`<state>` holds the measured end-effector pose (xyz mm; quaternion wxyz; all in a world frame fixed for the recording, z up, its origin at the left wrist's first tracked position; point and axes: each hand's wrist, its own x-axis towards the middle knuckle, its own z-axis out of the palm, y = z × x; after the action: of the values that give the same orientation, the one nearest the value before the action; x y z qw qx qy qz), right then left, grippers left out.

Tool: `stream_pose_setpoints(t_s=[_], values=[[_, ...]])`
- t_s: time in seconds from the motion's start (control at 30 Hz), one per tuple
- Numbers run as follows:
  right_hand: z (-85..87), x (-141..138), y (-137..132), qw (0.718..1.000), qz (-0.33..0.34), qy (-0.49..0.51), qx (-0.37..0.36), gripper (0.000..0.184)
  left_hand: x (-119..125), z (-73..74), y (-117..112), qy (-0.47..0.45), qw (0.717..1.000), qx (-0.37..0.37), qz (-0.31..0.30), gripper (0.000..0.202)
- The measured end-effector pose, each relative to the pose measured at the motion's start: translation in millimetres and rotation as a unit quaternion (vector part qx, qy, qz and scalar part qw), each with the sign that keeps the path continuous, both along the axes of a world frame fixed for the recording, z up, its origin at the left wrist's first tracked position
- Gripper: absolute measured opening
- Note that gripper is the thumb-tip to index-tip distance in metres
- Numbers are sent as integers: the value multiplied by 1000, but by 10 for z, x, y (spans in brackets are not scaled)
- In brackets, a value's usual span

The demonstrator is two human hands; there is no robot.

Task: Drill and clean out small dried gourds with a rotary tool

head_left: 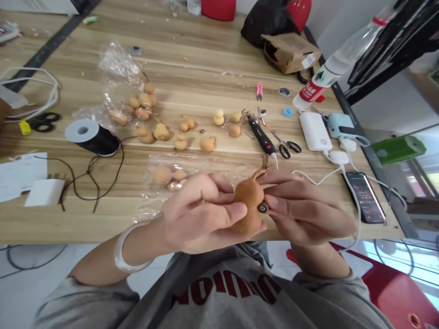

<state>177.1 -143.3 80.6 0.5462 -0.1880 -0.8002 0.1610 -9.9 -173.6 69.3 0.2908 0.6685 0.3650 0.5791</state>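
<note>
My left hand (pixel 202 212) is wrapped around a brown gourd (pixel 247 203), thumb pressed on its waist. My right hand (pixel 305 210) closes in from the right, its fingers pinching a small dark round bead (pixel 263 208) against the gourd's side. The gourd's curved stem (pixel 261 172) points away from me. Both hands hover over the near edge of the wooden table (pixel 192 68). A pale bangle (pixel 120 249) circles my left wrist.
Several small gourds (pixel 181 132) lie loose and in clear plastic bags (pixel 123 87). A black cord spool (pixel 92 136), scissors (pixel 287 146), a black pen tool (pixel 262 135), power bank (pixel 314 131), phone (pixel 365 196), glue bottle (pixel 329 73) and cardboard box (pixel 291 52) sit around.
</note>
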Motion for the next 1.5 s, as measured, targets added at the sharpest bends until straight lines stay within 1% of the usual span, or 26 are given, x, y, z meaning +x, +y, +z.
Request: stream_pose_setpoints(t_s=[0.07,0.13,0.2,0.27,0.3,0.33,0.37,0.43,0.47,0.53,0.6,0.67,0.73,0.8,0.9,1.0,1.07,1.13,1.2,1.23,1.27,1.3,1.37,1.4,1.43,1.5], values=[[0,-1,-7,1000,1,-6,-1,22,-45,27,37,32,999,19,-38,21],[7,5,-15,1000,-16,-19,9,24,-60,5,98,70,995,47,-44,21],[15,23,18,997,-62,-34,30,28,-44,-43,177,82,989,119,11,22],[-4,54,139,989,-129,-44,48,30,-24,-82,275,74,972,212,76,30],[-33,72,238,984,-164,-53,46,28,-23,-94,331,63,965,235,98,34],[-78,90,358,978,-192,-70,35,24,-32,-103,394,48,966,231,110,37],[-141,105,493,971,-214,-108,-3,17,-52,-113,462,30,972,200,116,36],[-311,116,765,947,-222,-216,-82,11,-122,-154,613,-26,989,93,111,30],[-407,111,884,928,-217,-275,-124,12,-171,-187,693,-55,991,41,111,28],[-585,85,1060,880,-181,-388,-204,15,-281,-262,847,-95,988,-46,115,30],[-698,56,1156,866,-171,-413,-223,18,-388,-309,969,-142,976,-116,118,33],[-720,39,1214,866,-176,-410,-225,16,-471,-295,1049,-155,966,-165,127,39],[-669,22,1284,870,-190,-395,-225,16,-518,-228,1107,-124,963,-196,136,41],[-599,-19,1390,879,-205,-365,-228,20,-529,-151,1188,-60,964,-225,132,38],[-560,-148,1579,891,-210,-316,-250,20,-491,-101,1407,94,957,-252,110,37],[-590,-267,1683,899,-194,-273,-281,15,-430,-138,1681,254,932,-220,134,32],[-586,-268,1657,911,-175,-230,-294,11,-398,-166,1819,312,923,-190,122,32],[-540,-197,1550,925,-148,-183,-297,10,-372,-177,1897,355,914,-179,77,29],[-466,-86,1377,939,-90,-118,-311,14,-345,-179,1927,394,902,-172,34,26],[-426,-31,1275,941,-38,-65,-330,16,-328,-182,1933,410,897,-167,21,25],[-387,15,1169,924,57,37,-377,20,-310,-189,1937,421,893,-160,14,24],[-349,48,1065,889,141,122,-418,23,-290,-200,1942,427,891,-153,11,22],[-280,76,879,810,255,234,-473,30,-251,-234,1957,432,890,-144,9,20],[-250,73,803,782,287,260,-488,31,-234,-254,1967,432,891,-143,10,19],[-221,64,741,762,311,276,-497,32,-220,-274,1978,431,891,-143,10,18],[-172,40,653,730,351,293,-508,31,-201,-306,1994,431,890,-145,10,17]])
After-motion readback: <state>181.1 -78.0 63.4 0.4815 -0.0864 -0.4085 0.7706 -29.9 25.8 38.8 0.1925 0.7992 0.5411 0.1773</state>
